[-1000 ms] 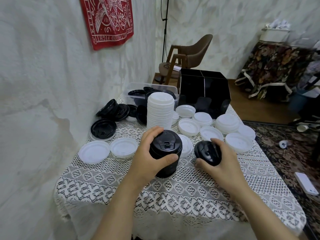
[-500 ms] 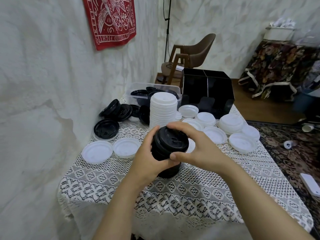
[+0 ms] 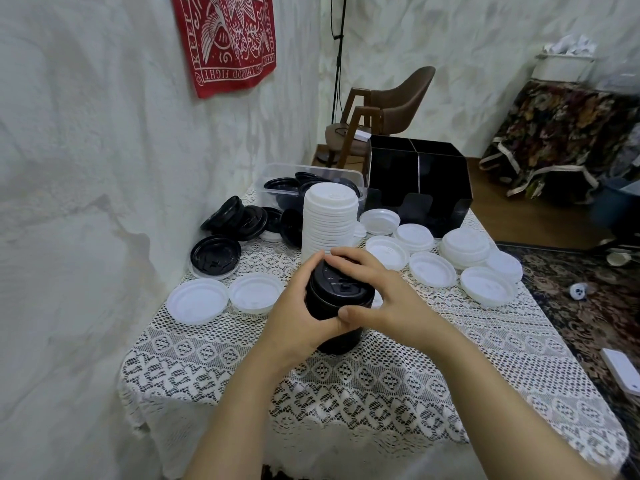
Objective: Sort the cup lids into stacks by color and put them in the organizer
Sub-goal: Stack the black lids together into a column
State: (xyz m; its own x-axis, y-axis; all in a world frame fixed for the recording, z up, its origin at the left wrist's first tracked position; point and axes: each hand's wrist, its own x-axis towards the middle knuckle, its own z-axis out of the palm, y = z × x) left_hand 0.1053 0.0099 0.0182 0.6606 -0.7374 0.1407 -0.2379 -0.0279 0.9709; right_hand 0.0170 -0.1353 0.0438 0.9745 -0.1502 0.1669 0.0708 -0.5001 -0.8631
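Lace-draped surface (image 3: 346, 393) against a rough white wall (image 3: 86, 168), chair (image 3: 391, 98) and rug (image 3: 588, 306) beyond. Grips the black stack (image 3: 341, 296) mid-surface, fingers of left hand (image 3: 294, 313) and right hand (image 3: 384, 292) curled round it. White stack (image 3: 329, 220) behind, organizer (image 3: 419, 181) at far edge.

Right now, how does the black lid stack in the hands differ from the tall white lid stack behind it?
The black stack is dark and shorter; the white stack is pale and taller. The left hand and right hand both grip the black stack; no hand holds the white stack. Both stand upright on the tablecloth.
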